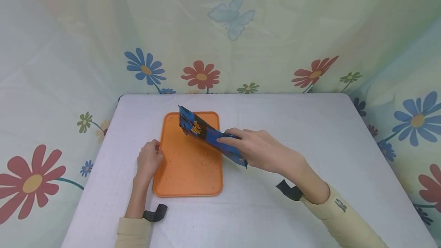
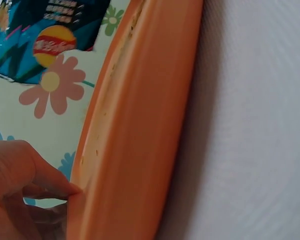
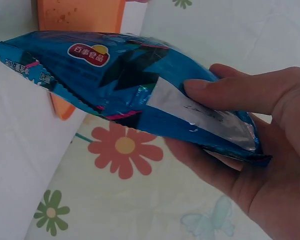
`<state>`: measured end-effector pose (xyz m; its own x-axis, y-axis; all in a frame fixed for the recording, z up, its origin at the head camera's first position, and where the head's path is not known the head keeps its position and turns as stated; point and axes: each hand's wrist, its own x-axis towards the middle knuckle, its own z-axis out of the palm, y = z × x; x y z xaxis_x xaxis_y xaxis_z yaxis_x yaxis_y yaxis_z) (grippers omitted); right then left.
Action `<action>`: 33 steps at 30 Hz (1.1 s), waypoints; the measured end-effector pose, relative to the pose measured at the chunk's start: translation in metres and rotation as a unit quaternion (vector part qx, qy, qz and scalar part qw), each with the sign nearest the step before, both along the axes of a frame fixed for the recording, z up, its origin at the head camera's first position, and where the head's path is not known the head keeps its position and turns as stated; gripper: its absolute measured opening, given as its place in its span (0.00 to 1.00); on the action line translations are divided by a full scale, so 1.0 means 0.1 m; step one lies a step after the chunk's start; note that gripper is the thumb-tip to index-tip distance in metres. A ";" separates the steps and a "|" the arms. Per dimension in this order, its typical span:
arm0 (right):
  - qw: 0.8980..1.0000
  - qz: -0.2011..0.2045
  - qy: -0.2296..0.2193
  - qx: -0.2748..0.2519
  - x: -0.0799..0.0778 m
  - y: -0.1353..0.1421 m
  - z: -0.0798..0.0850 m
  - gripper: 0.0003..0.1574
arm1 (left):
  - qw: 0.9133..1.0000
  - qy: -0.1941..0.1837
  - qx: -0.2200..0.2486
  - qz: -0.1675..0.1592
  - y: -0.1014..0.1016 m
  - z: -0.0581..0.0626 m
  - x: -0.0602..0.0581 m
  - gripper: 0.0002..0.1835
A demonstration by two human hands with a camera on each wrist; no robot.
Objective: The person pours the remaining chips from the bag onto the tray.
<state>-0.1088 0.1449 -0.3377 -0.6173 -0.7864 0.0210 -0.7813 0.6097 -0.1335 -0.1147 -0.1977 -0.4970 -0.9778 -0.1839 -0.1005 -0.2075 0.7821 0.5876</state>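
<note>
A blue snack bag with yellow print is held slanted over the right part of an orange tray. My right hand grips the bag at its near end, thumb on one face and fingers on the other, as the right wrist view shows on the bag's blue side. Small crumbs lie scattered on the tray. At the tray's left edge, my left hand pinches the rim; the left wrist view has its fingertips right at the tray's side wall.
Tray and hands are over a white-covered table. Behind it hangs a flowered curtain, which also runs along both sides. Black straps show at both wrists.
</note>
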 end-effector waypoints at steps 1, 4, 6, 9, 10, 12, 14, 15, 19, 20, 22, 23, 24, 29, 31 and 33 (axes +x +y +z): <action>1.000 0.001 0.000 0.000 0.00 0.00 0.00 0.36 | 1.000 0.000 0.000 0.000 0.00 0.00 0.00 0.15; 1.000 0.005 0.002 -0.001 0.01 0.00 0.01 0.36 | 1.000 0.000 -0.001 0.000 0.00 0.01 -0.01 0.15; 1.000 0.005 0.003 -0.006 0.02 0.00 0.01 0.36 | 1.000 -0.001 -0.001 0.000 0.00 0.01 -0.01 0.16; 1.000 0.004 0.006 -0.010 0.02 -0.01 0.01 0.37 | 1.000 0.001 0.001 -0.002 0.00 0.01 -0.01 0.16; 1.000 0.002 0.006 -0.011 0.02 -0.01 0.01 0.37 | 1.000 0.002 0.002 -0.002 0.00 0.01 -0.01 0.16; 1.000 0.001 0.004 -0.010 0.02 -0.01 0.00 0.37 | 1.000 0.004 0.003 -0.004 -0.01 0.01 -0.01 0.15; 1.000 -0.001 0.004 -0.009 0.03 0.00 0.00 0.37 | 1.000 0.007 0.002 -0.005 -0.01 0.02 -0.01 0.15; 1.000 -0.001 0.005 -0.012 0.03 0.00 0.00 0.37 | 1.000 0.008 0.002 -0.006 -0.01 0.02 -0.01 0.15; 1.000 0.001 0.020 -0.020 0.04 0.02 -0.01 0.36 | 1.000 0.009 0.004 -0.005 -0.01 0.02 -0.01 0.16; 0.999 0.001 0.023 -0.024 0.04 0.03 -0.01 0.35 | 1.000 0.008 0.004 -0.005 -0.01 0.03 -0.01 0.16; 0.999 0.003 0.026 -0.025 0.04 0.03 0.00 0.35 | 1.000 0.005 0.004 -0.004 0.00 0.02 -0.01 0.16; 0.999 0.003 0.027 -0.025 0.04 0.03 -0.01 0.35 | 1.000 0.004 0.003 -0.003 0.00 0.02 -0.01 0.16; 0.999 0.003 0.027 -0.027 0.04 0.03 -0.01 0.35 | 1.000 0.003 0.002 -0.003 0.00 0.02 -0.01 0.16; 0.999 0.002 0.024 -0.029 0.05 0.03 -0.01 0.33 | 1.000 0.000 0.004 -0.004 0.00 0.01 0.00 0.16; 0.999 0.000 0.023 -0.032 0.05 0.03 -0.02 0.32 | 1.000 0.000 0.005 -0.006 0.00 0.01 0.00 0.16; 0.999 0.000 0.025 -0.036 0.05 0.03 -0.02 0.32 | 1.000 0.001 0.005 -0.006 -0.01 0.02 0.00 0.16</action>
<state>-0.1035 0.1482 -0.3401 -0.6136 -0.7821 0.1086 -0.7885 0.5995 -0.1376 -0.1144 -0.1986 -0.4955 -0.9802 -0.1702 -0.1009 -0.1965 0.7785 0.5962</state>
